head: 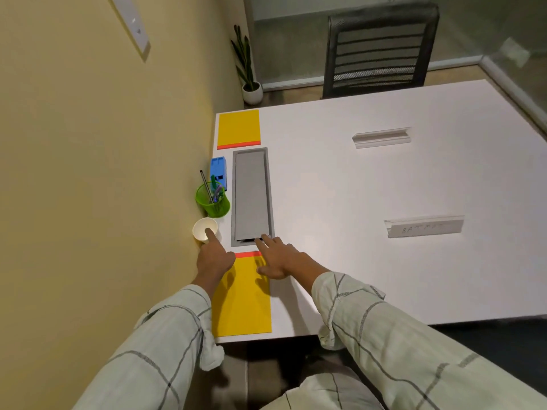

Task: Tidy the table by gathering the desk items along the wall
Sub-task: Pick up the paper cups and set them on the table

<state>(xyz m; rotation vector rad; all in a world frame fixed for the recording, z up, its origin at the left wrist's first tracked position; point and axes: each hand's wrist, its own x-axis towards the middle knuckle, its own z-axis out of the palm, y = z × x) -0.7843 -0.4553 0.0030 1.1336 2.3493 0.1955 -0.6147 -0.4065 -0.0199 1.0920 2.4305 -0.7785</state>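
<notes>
Both hands reach in from the bottom of the frame in pale checked sleeves. Left hand (214,258) points one straight finger onto the rim of a white paper cup (204,229); its other fingers are curled under, gripping nothing. Right hand (279,257) lies flat with fingers spread, fingertips at the near end of a grey cable hatch (252,196), the heel beside a yellow folder (242,300) with an orange edge at the lower centre. The white table (370,187) runs along a cream wall (88,158) filling the left of the frame. Just past the cup along the wall stand a green mesh pen holder (213,204), then a blue plastic item (218,170), then a second yellow folder (238,128). Two white nameplate holders (381,138) (424,226) sit well apart at centre right. At the top, a black mesh chair (380,51) and a potted plant (250,72) stand before glass partitions.
</notes>
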